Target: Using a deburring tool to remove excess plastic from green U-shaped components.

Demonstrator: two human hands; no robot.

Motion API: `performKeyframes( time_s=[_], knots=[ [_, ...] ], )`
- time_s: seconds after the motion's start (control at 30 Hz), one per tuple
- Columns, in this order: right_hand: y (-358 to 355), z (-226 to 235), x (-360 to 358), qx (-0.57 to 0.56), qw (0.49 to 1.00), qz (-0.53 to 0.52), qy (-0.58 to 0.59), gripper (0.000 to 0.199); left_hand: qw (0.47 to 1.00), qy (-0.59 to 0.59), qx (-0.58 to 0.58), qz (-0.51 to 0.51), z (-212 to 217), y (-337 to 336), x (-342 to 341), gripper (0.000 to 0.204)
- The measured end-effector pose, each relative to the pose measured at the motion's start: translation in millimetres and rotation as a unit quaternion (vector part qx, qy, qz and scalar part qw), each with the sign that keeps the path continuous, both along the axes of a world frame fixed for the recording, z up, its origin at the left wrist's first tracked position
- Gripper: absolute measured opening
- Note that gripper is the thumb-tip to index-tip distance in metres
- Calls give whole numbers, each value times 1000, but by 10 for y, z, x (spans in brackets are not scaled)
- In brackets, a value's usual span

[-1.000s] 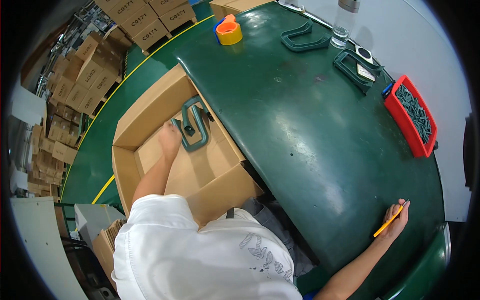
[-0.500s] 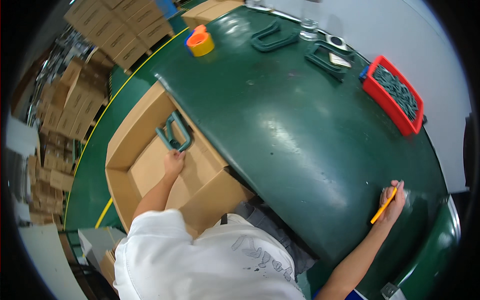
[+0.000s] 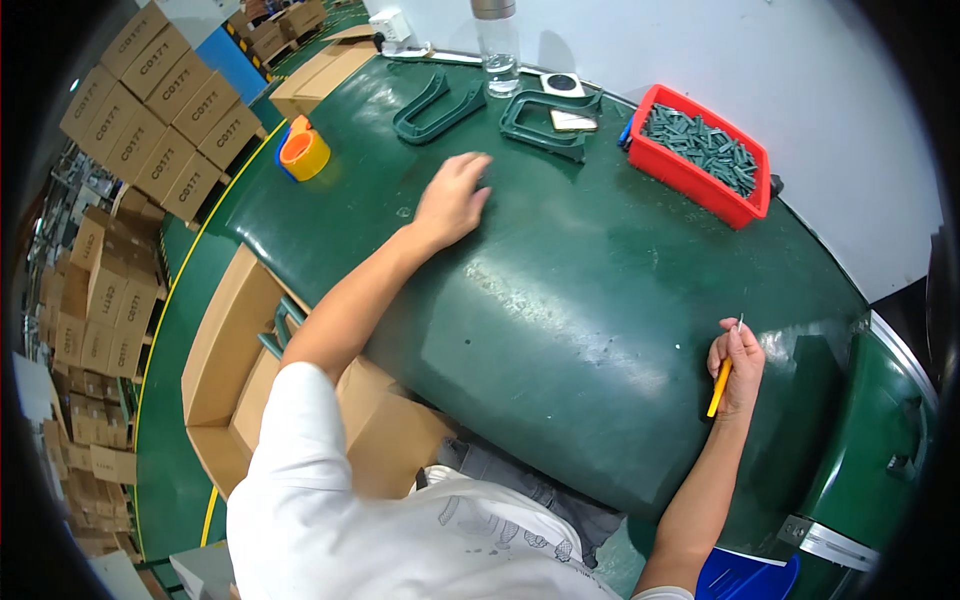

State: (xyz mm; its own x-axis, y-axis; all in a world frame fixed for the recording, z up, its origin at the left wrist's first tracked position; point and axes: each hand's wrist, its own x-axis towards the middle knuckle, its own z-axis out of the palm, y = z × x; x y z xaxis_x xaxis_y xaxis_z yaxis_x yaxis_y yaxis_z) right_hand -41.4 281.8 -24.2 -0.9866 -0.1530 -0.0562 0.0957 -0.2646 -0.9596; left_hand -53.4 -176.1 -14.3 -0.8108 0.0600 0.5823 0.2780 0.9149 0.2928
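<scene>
Left hand (image 3: pixel 452 200) reaches out empty, fingers spread over the table (image 3: pixel 600 260); right hand (image 3: pixel 736 362) grips a yellow knife (image 3: pixel 719 385).

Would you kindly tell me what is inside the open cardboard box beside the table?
A green plastic frame shows inside the cardboard box; the left arm covers the rest.

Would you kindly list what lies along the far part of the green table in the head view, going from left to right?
Orange tape roll → first dark green plastic frame → left hand → clear bottle → second dark green frame → red bin of small dark parts. The right hand, holding a yellow knife, sits nearer the person.
</scene>
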Motion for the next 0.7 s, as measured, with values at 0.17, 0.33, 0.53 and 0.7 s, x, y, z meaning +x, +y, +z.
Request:
performKeyframes(
  time_s=[0.17, 0.33, 0.53, 0.7],
  knots=[
    [36, -24, -30, -23, 1000, 15, 11, 22, 995, -25, -90, -24, -28, 505, -1059, 58],
    [35, -24, -31, -21, 1000, 15, 9, 20, 992, -39, -104, -54, 74, 606, -1054, 31],
    [3, -13, -43, -23, 1000, 9, 12, 20, 985, -156, -29, -66, 201, 1126, -45, 33],
    [-6, -2, -27, 18, 1000, 6, 12, 21, 994, 102, 15, -33, 280, 1023, 391, 20]
  ],
)
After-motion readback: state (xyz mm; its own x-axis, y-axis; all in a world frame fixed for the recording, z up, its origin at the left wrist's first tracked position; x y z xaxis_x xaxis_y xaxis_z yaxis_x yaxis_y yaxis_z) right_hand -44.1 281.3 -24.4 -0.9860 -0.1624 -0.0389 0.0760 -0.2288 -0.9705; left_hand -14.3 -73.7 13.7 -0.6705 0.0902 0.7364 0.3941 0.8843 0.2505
